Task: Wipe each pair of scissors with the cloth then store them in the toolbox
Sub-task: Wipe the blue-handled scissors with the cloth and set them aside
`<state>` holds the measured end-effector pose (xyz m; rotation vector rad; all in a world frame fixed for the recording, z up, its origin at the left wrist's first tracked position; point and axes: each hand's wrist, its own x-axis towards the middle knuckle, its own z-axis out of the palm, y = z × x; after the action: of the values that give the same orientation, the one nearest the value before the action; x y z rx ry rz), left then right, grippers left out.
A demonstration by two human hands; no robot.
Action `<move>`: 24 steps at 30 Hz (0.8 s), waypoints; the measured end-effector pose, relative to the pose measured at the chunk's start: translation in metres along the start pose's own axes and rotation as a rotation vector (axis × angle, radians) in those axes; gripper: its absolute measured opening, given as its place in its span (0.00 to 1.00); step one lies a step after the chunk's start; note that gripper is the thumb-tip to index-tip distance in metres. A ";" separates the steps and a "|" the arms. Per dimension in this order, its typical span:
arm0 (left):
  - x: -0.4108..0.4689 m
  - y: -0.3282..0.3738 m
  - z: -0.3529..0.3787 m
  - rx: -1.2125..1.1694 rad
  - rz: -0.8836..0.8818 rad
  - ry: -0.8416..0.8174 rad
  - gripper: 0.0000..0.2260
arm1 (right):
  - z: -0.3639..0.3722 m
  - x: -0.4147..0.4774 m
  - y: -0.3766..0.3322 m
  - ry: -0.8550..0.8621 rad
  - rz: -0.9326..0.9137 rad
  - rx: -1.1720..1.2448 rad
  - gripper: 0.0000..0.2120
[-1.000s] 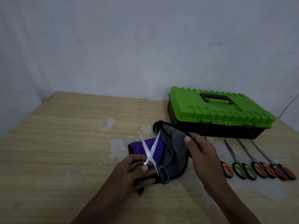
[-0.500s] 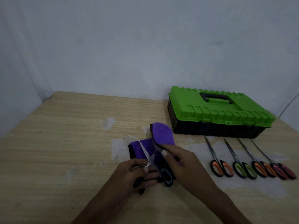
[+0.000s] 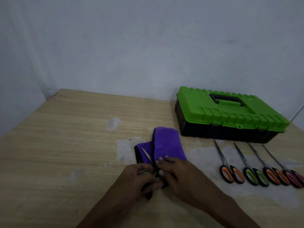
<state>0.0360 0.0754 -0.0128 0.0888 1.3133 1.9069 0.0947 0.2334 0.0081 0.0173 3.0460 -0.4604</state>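
Note:
A purple cloth (image 3: 166,145) with a black hem lies on the wooden table (image 3: 65,145), folded over a pair of blue-handled scissors. One bare blade (image 3: 147,156) sticks out to the left of the fold; the other blade is hidden under it. My left hand (image 3: 141,180) grips the scissors' handles. My right hand (image 3: 177,171) presses the cloth's fold down onto the covered blade. The green-lidded toolbox (image 3: 230,112) stands shut at the back right.
Several more scissors lie in a row right of my hands, blades pointing away: an orange-handled pair (image 3: 229,170), a green-handled pair (image 3: 253,175), another orange pair (image 3: 271,175) and a pink pair (image 3: 292,177). A grey wall rises behind the table.
My right hand pulled the cloth's flap leftwards over the open scissors and now presses it flat on one blade. The left hand kept hold of the handles.

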 end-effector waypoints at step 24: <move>0.000 0.001 0.004 -0.055 -0.001 0.094 0.07 | -0.014 0.036 0.042 0.185 0.137 -0.051 0.16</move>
<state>0.0373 0.0784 -0.0100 -0.0296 1.3206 1.9658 0.0584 0.2776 0.0065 0.2790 3.2072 -0.3918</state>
